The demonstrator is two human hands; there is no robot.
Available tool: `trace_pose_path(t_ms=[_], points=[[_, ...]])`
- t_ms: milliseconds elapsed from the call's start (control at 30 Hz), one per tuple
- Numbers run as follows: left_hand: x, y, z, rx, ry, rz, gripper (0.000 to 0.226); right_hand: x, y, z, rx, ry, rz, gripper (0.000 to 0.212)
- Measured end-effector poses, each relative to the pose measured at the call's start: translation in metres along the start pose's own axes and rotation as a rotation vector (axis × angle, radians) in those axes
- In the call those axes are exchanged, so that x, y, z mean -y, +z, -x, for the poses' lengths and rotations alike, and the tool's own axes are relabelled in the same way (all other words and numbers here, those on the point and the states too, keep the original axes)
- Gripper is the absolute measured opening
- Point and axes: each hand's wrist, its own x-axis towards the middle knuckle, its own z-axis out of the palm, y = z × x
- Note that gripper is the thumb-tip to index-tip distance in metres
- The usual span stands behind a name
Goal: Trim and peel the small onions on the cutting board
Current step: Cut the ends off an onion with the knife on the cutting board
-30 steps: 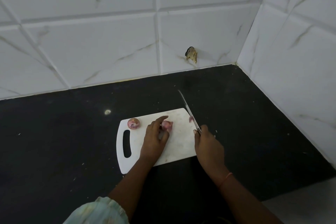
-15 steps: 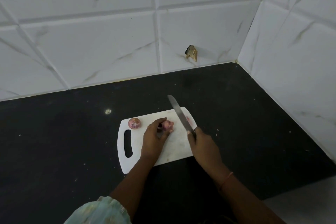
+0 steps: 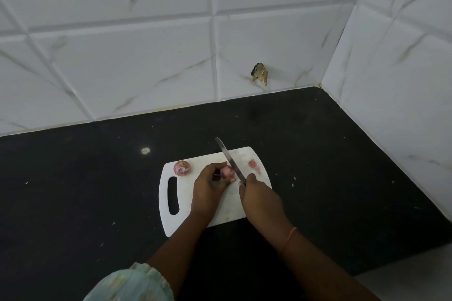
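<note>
Pink onion (image 3: 226, 172) sits mid-board (image 3: 234, 210), pinched by the left hand (image 3: 209, 190), fingers curled round it. The right hand (image 3: 259, 199) grips the knife (image 3: 230, 160); its blade runs away from the person, touching the onion's right end, ready to trim

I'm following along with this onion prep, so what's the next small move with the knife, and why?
Probably press the knife down to slice off the onion's end. The blade already lies against the onion's right side, the left hand pinches it steady on the board, and the right hand grips the handle.
</note>
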Motion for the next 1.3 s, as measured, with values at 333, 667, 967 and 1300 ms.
trace_pose_path(t_ms=[333, 667, 967, 1300], points=[[-0.001, 0.0, 0.001, -0.011, 0.031, 0.026, 0.028, -0.004, 0.001, -0.004, 0.04, -0.006, 0.012, 0.031], [0.005, 0.001, -0.001, -0.017, 0.041, 0.013, 0.026, -0.003, 0.016, -0.007, -0.036, -0.048, 0.072, 0.018], [0.005, 0.002, -0.002, -0.023, 0.042, 0.013, 0.024, -0.005, 0.017, -0.01, -0.053, -0.098, 0.127, 0.014], [0.002, 0.002, -0.001, -0.033, 0.061, -0.015, 0.023, -0.006, 0.017, -0.018, -0.039, -0.12, 0.125, 0.015]])
